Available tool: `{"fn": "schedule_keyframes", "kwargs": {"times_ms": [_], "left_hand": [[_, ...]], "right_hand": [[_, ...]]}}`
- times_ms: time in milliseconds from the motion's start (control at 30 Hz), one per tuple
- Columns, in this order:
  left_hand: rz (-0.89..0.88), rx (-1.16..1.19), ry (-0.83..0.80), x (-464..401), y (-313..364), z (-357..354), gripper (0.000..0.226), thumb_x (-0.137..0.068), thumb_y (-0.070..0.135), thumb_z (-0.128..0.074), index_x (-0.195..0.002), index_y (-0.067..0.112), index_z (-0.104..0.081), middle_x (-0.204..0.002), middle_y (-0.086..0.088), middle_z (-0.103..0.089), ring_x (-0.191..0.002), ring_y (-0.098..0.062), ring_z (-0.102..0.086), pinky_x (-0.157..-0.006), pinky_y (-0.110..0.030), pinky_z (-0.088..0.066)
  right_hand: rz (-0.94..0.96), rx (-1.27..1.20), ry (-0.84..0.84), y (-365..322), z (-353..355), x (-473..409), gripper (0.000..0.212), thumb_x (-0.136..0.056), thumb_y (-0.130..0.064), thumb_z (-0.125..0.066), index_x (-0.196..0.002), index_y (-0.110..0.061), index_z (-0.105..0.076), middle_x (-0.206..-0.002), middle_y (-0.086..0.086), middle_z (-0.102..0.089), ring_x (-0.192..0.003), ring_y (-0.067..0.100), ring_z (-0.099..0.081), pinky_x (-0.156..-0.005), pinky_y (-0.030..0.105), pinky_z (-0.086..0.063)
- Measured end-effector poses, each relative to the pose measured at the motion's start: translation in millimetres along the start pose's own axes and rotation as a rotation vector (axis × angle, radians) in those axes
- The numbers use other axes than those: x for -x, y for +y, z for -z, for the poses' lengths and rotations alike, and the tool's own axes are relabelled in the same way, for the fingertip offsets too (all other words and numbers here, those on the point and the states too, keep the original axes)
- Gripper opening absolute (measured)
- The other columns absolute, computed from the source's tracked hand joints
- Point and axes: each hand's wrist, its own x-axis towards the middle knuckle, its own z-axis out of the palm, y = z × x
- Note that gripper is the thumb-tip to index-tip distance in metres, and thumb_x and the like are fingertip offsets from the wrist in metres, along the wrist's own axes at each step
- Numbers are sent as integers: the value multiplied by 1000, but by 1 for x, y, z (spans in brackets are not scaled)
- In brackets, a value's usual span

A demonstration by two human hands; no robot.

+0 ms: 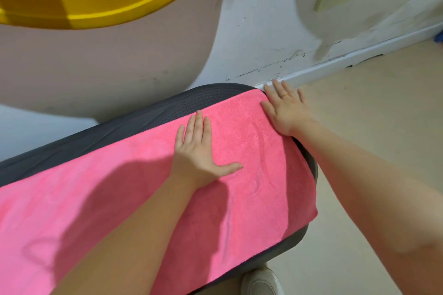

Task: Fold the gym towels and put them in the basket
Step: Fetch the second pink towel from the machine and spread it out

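Pink towel [143,199] lies spread along dark padded tabletop [143,117]. Left hand [200,151] presses flat mid-towel, fingers straight, gripping nothing; right hand [285,108] likewise flat on far right edge. Judgement: smooth wrinkles outward, square edges before folding; basket unseen.

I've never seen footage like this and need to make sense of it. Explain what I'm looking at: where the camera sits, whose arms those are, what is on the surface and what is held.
No machine here: a person wears one camera on the head, looking forward and down, so the two bare arms are their own. A pink towel lies spread along a dark grey padded bench that stands by a white wall. The left hand lies flat on the towel, fingers straight. The right hand, with a ring, presses flat on the towel's far corner at the bench's end. Neither hand grips anything; both look to be smoothing the cloth. No basket is in view. A shoe shows on the floor below.
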Motion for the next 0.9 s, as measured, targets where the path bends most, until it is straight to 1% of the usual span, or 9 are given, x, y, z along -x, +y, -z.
{"fn": "schedule_keyframes", "kwargs": {"times_ms": [100,233,367,467,533,600,667,767,900], "left_hand": [[-4,-1,-5,0,-1,0,134,-42,89,-17,-148,10,3,-156,-8,15,-144,-17,14,-115,-38,11],[-13,-22,-42,0,1,4,133,-42,89,-13,-148,10,6,-156,-9,16,-144,-19,15,-115,-40,10],[-14,-19,-65,9,9,13,121,-52,84,-11,-148,12,-2,-157,-10,7,-145,-24,6,-116,-44,5],[-120,40,30,25,29,16,79,-72,59,-29,-128,7,-48,-134,-20,-45,-124,-38,-43,-103,-50,-35],[-226,91,98,36,50,16,40,-82,34,-42,-106,9,-60,-105,-14,-57,-96,-35,-58,-82,-44,-50],[-317,163,13,45,76,18,24,-91,19,-44,-108,9,-58,-101,-11,-56,-90,-33,-58,-73,-41,-49],[-381,179,-32,46,101,15,32,-95,16,-38,-124,12,-49,-105,-11,-58,-88,-34,-61,-66,-41,-48],[-530,-23,-47,35,134,9,49,-96,9,-33,-142,21,-27,-104,-11,-56,-84,-33,-60,-50,-34,-32],[-593,-182,-116,18,143,11,44,-98,13,-31,-141,18,-27,-102,-12,-55,-74,-30,-53,-46,-29,-25]], "right_hand": [[-101,-74,21,10,4,6,58,-98,-47,-20,-149,-21,-12,-159,5,-2,-147,23,-5,-118,44,-6],[-216,-485,175,14,0,46,45,-99,-25,-34,-139,-5,-37,-148,14,-33,-136,26,-32,-109,30,-23],[-296,-524,163,24,-1,84,32,-92,-11,-45,-122,-8,-55,-125,14,-52,-112,28,-53,-92,26,-35],[-239,-478,155,24,7,95,28,-91,-9,-48,-116,-8,-61,-116,14,-58,-106,27,-54,-84,24,-34],[-184,-445,159,21,13,96,28,-91,-7,-47,-113,-8,-64,-115,14,-59,-107,27,-54,-82,23,-33],[-129,-422,154,18,18,89,29,-91,-4,-45,-111,-7,-65,-117,14,-62,-110,27,-55,-87,24,-34],[-90,-433,136,15,24,76,29,-91,-2,-43,-110,-5,-65,-119,11,-64,-112,27,-56,-92,26,-37],[-60,-460,77,12,35,50,28,-90,-2,-46,-111,-6,-64,-116,10,-65,-110,26,-56,-90,26,-40],[-61,-364,-5,2,42,20,25,-87,-18,-60,-102,1,-65,-104,17,-67,-98,29,-60,-84,33,-46]]}}
